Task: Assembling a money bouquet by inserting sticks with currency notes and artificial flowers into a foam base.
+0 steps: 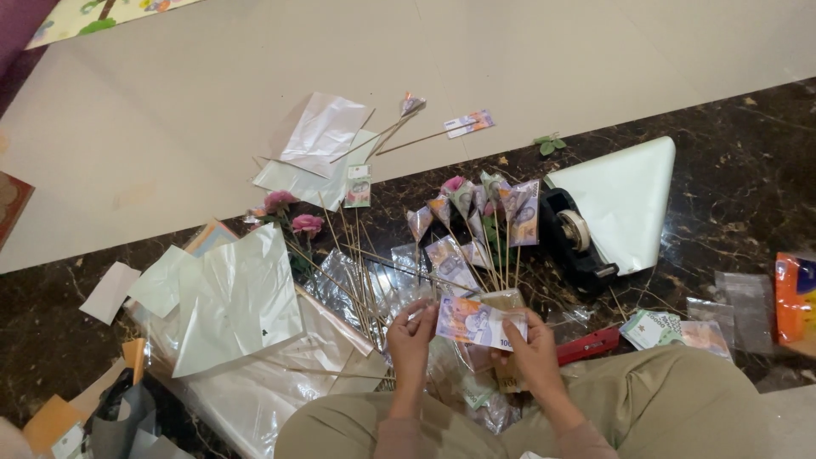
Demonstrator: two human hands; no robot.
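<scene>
My left hand (pixel 411 333) and my right hand (pixel 533 344) hold a purple and orange banknote (pixel 476 323) flat between them, just above my knees. Behind the note stands a bunch of thin wooden sticks (pixel 497 246) topped with folded banknotes in clear wrap (pixel 489 204). More bare wooden sticks (pixel 361 280) lie fanned out on the dark marble floor to the left, close to my left hand.
A black tape dispenser (pixel 576 242) sits right of the bunch, beside a folded pale sheet (pixel 625 200). Pink fabric roses (pixel 293 217), clear plastic sheets (pixel 238 302), a red tool (pixel 591 344), loose banknotes (pixel 671 331) and an orange packet (pixel 795 302) lie around.
</scene>
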